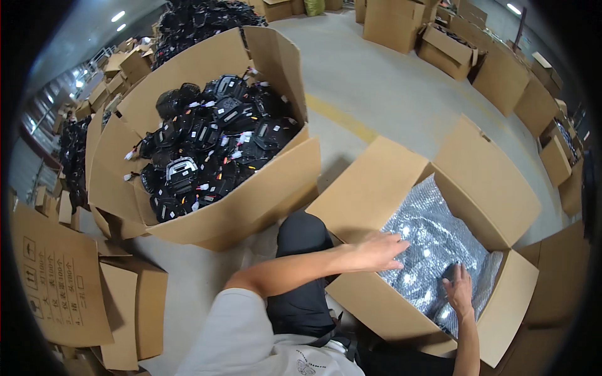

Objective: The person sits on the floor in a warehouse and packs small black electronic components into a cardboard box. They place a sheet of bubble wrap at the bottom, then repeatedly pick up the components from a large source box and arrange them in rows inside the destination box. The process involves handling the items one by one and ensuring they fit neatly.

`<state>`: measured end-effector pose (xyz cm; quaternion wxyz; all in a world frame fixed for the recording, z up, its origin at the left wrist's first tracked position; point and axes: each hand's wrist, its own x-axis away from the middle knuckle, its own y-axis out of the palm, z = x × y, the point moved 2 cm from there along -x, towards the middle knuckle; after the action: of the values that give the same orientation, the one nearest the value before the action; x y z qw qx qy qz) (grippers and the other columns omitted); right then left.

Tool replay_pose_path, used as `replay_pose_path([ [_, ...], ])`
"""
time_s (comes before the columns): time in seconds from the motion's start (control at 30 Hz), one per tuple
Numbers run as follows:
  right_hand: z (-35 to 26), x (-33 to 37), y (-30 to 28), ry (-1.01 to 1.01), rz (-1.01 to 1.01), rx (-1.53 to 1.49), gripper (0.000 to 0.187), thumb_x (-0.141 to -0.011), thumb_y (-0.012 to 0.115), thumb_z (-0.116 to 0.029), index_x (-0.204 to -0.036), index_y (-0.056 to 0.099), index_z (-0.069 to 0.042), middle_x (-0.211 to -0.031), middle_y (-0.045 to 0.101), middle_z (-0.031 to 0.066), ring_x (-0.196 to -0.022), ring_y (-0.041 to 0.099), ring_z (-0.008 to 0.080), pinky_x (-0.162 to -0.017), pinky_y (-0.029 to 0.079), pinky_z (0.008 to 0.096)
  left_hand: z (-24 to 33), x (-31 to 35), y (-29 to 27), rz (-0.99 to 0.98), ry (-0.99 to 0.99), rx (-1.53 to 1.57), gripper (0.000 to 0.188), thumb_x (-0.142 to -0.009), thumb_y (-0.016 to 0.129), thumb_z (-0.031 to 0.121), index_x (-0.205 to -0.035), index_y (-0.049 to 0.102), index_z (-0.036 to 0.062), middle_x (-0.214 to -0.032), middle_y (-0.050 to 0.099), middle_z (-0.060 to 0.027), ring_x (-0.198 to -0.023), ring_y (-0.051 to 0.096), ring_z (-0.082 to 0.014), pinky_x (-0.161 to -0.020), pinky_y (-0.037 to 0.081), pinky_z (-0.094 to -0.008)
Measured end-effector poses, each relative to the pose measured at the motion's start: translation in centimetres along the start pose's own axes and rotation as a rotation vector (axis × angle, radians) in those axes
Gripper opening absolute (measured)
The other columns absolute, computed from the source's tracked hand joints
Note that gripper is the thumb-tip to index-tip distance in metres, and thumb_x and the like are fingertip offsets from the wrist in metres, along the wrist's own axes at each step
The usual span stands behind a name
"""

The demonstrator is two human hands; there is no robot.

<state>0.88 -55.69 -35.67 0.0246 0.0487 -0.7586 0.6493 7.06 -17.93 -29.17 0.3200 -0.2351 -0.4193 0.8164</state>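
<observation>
The open brown cardboard box (439,188) at about four o'clock is lined with a crinkled, silvery sheet of bubble wrap (433,238) that covers its floor and climbs its far walls; judging from that, the lining looks nearly laid, while none of the dark parts appear inside it yet. The left hand (379,250) lies flat on the sheet at the box's nine-o'clock edge, fingers stretched out and slightly apart, pressing the wrap down. The right hand (459,291) rests at the sheet's six-o'clock edge, fingers together and curled over a small dark thing (450,272) too hidden to name; whether they clamp it I cannot tell. At ten o'clock stands a large, wide corrugated carton (251,200), its flaps splayed, heaped with glossy black moulded plastic units (213,144) tagged with white and pink labels. The floor (389,88) is smooth grey concrete with a yellow stripe (342,118), and more plain cartons (489,62) stand at one o'clock
</observation>
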Motion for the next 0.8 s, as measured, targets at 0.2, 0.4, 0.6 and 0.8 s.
replay_pose_path([
  [0.2,0.2,-0.7,-2.9,0.008,0.064,-0.112,0.055,-0.088,0.075,-0.016,-0.135,0.056,0.006,-0.145,0.051,0.0284,-0.135,0.049,0.0418,-0.114,0.039,0.0447,-8.1,11.1,-20.7,0.587,-0.469,-0.017,0.039,-0.091,0.072,0.026,-0.119,0.069,-0.0021,-0.108,0.072,-0.0185,-0.091,0.071,-0.0224,-0.081,0.057,-0.0358],
  [0.4,-11.5,-0.4,-5.2,-0.238,-0.19,-0.163,0.055,-0.086,0.079,-0.02,-0.132,0.06,0.002,-0.143,0.053,0.0268,-0.131,0.053,0.0426,-0.111,0.043,0.0457,-28.8,27.3,-26.2,0.375,-1.137,-0.407,0.11,-0.066,0.09,0.047,-0.149,0.037,-0.0019,-0.146,0.044,-0.0305,-0.135,0.046,-0.0462,-0.11,0.043,-0.0481],
  [0.6,-16.1,2.0,-3.2,-0.337,-0.236,-0.18,0.042,-0.093,0.068,-0.019,-0.129,0.061,0.003,-0.137,0.057,0.0291,-0.123,0.057,0.0459,-0.105,0.048,0.0476,-34.7,27.6,-25.0,0.384,-1.05,-0.351,0.13,-0.062,0.093,0.042,-0.158,0.017,-0.0005,-0.158,0.025,-0.0346,-0.143,0.033,-0.0513,-0.117,0.034,-0.05],
  [0.8,-16.7,1.9,-1.3,-0.233,-0.219,-0.374,0.03,-0.096,0.059,-0.01,-0.122,0.062,0.006,-0.121,0.064,0.0304,-0.108,0.063,0.0484,-0.094,0.052,0.0466,-34.7,25.9,-24.2,0.464,-1.03,-0.472,0.088,-0.073,0.081,0.027,-0.147,0.04,0.0018,-0.131,0.052,-0.0236,-0.122,0.054,-0.0424,-0.101,0.049,-0.0504],
])
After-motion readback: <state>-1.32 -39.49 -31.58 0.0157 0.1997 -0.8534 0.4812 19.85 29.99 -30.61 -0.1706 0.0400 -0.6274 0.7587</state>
